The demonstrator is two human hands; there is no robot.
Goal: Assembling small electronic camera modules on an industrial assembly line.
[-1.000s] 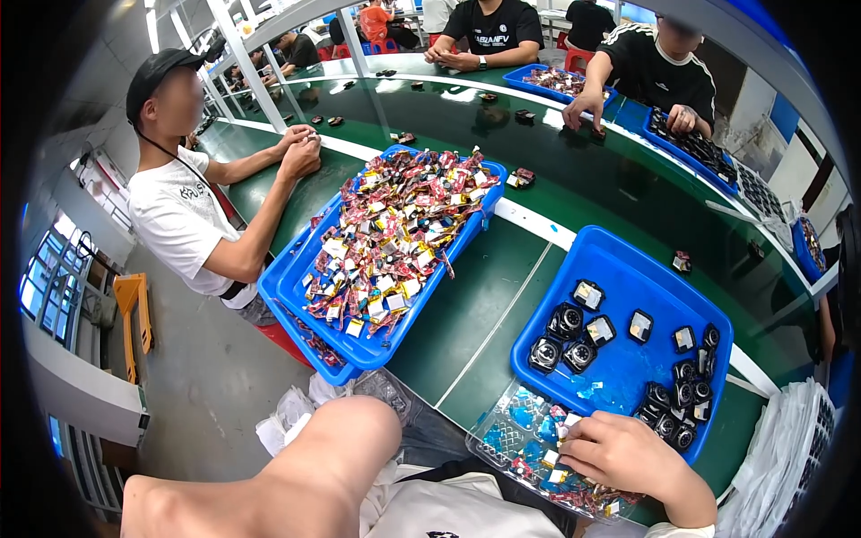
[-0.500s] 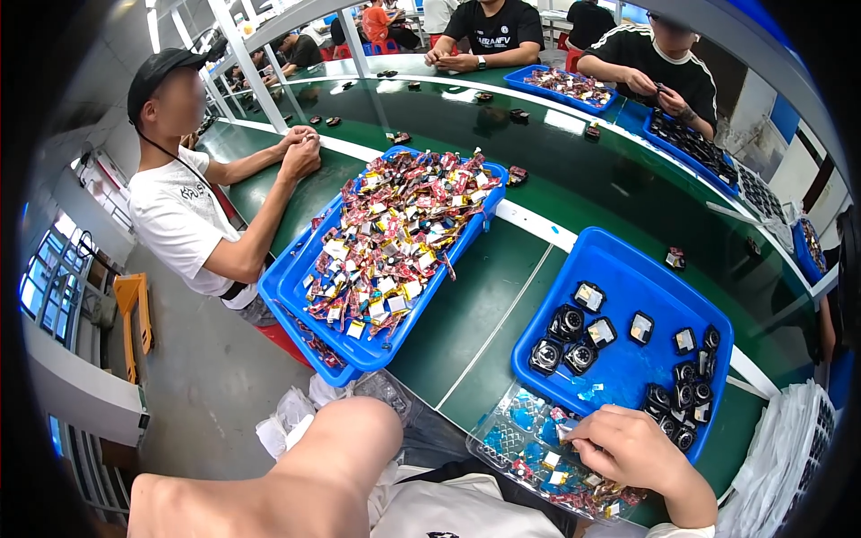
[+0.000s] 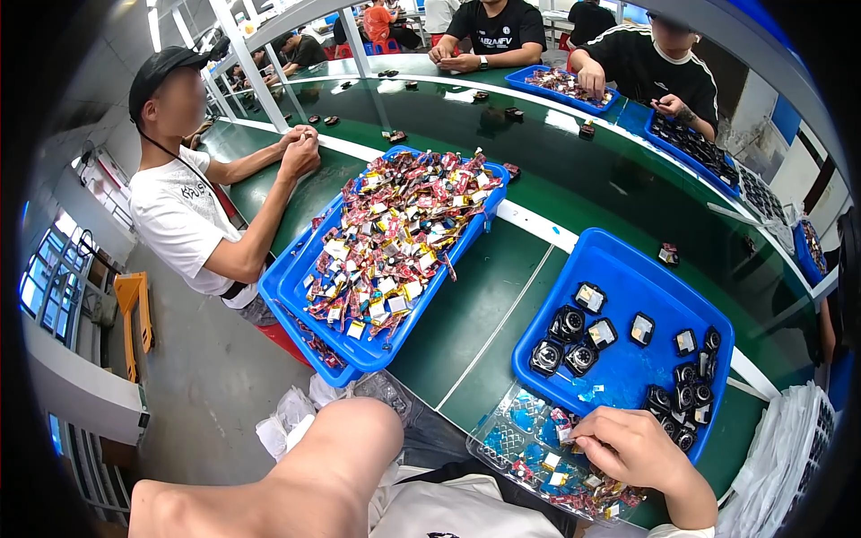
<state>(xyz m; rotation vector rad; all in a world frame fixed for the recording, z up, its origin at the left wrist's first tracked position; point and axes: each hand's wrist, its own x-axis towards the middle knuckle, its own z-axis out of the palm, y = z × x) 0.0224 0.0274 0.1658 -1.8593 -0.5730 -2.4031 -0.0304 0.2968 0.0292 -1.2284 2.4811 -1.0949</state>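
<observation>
My right hand [image 3: 623,448] is over a clear plastic tray [image 3: 489,441] near the table's front edge. Its thumb and fingers pinch a small white-and-red piece [image 3: 566,432], partly covered by the fingertips. Red circuit boards with pale batteries [image 3: 552,460] and bits of blue film lie in that tray. Behind it stands a blue bin [image 3: 619,247] with black round-faced watch cases [image 3: 581,359] and flat square modules [image 3: 641,328]. My left arm [image 3: 332,457] bends at the elbow at the bottom, and its hand is out of sight.
Left of centre, a blue bin [image 3: 489,211] is heaped with red boards and batteries, stacked on another bin. A green conveyor [image 3: 430,108] carries spaced parts. A co-worker in white [image 3: 193,211] sits at left; others sit opposite. White sheets [image 3: 780,457] stand at the right.
Parts on the conveyor have shifted slightly left. The co-worker at the far right has parted their hands, one now reaching into a blue bin of parts. My right hand has hardly moved.
</observation>
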